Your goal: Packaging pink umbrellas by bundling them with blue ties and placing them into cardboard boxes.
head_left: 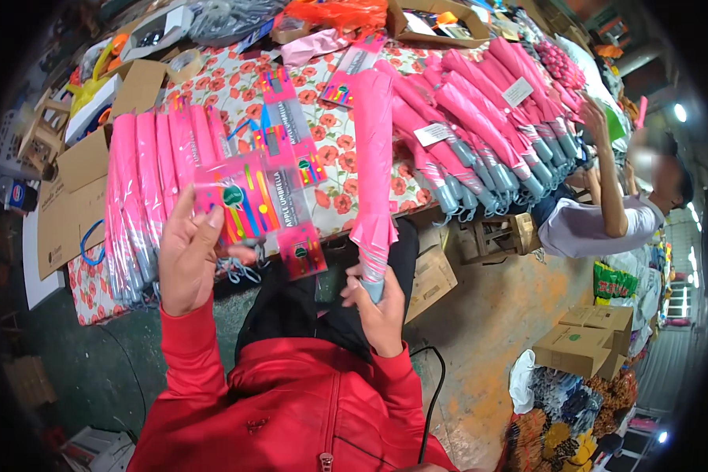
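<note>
My right hand (381,313) is closed round the grey handle of a folded pink umbrella (374,149), which points away from me over the table's near edge. In my left hand (187,263) a printed plastic sleeve (248,206), pink with coloured stripes and a dark end, is pinched by its left edge between thumb and fingers. More such sleeves (291,126) lie beyond and beneath it on the flowered tablecloth (232,75). Left of them is a row of wrapped pink umbrellas (145,181). To the right, a big heap of pink umbrellas (480,102) has its grey handles toward me.
Cardboard boxes (79,204) and a tape roll (186,64) sit at the left. Along the back are plastic bags (342,14) and an open box (436,27). A person (606,212) works at the right. Cartons (582,342) stand on the floor; a black cable (440,377) hangs beside me.
</note>
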